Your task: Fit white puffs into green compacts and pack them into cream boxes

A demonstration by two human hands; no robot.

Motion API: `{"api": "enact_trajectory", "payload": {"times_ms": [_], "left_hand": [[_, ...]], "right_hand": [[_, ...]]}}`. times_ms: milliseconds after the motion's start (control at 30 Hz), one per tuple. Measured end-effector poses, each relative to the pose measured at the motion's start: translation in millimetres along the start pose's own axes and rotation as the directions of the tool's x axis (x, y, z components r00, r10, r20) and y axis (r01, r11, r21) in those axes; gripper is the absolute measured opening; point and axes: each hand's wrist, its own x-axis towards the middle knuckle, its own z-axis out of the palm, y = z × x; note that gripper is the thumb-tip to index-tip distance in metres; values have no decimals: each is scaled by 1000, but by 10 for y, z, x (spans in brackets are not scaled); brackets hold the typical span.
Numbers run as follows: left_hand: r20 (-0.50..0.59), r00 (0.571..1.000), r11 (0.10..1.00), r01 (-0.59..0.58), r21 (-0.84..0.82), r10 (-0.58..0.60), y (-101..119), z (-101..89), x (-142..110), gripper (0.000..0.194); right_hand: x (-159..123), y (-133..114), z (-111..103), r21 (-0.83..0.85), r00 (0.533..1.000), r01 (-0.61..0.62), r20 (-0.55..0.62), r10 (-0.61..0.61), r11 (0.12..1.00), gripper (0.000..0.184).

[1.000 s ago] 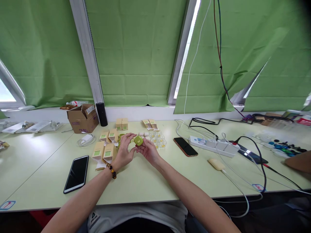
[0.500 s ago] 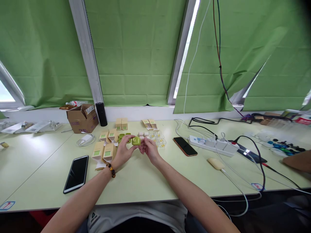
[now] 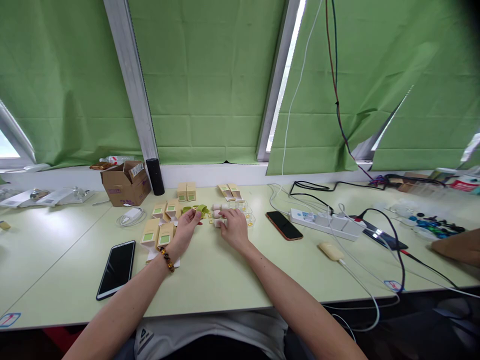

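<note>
My left hand, with a beaded bracelet at its wrist, is closed around a small green plastic case. The case looks opened, with its lid tilted up; the fingers partly hide it. My right hand bends its fingers down over a group of small white cylinders and appears to pinch the nearest one. Several clear plastic cups with yellow centres stand just beyond the right hand. Open cream boxes with green windows lie left of my left hand.
A dark phone lies at left, another phone at right. A white power strip trails cables across the table. A cardboard box and black cylinder stand at the back. Another person's arm rests at far right.
My right hand has let go of the green case and moved to the white cylinders. The case, closed before, now looks open in my left hand, which has shifted slightly left.
</note>
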Motion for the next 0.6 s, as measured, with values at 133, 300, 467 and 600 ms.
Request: {"api": "enact_trajectory", "payload": {"times_ms": [133, 300, 467, 600], "left_hand": [[10, 998, 985, 67, -156, -67, 46, -15, -22, 42], [15, 997, 958, 80, -275, -79, 92, -4, -55, 37], [31, 997, 942, 76, -327, -69, 125, 23, -68, 37], [14, 998, 915, 65, -398, -65, 133, 11, -50, 39]], "right_hand": [[-20, 40, 86, -185, 996, 50, 85, -35, 981, 37], [-1, 115, 172, -250, 990, 92, 127, -62, 964, 32], [-1, 152, 233, -294, 979, 180, 148, -142, 939, 21], [4, 122, 196, -254, 966, 258, 79, -246, 932, 22]]}}
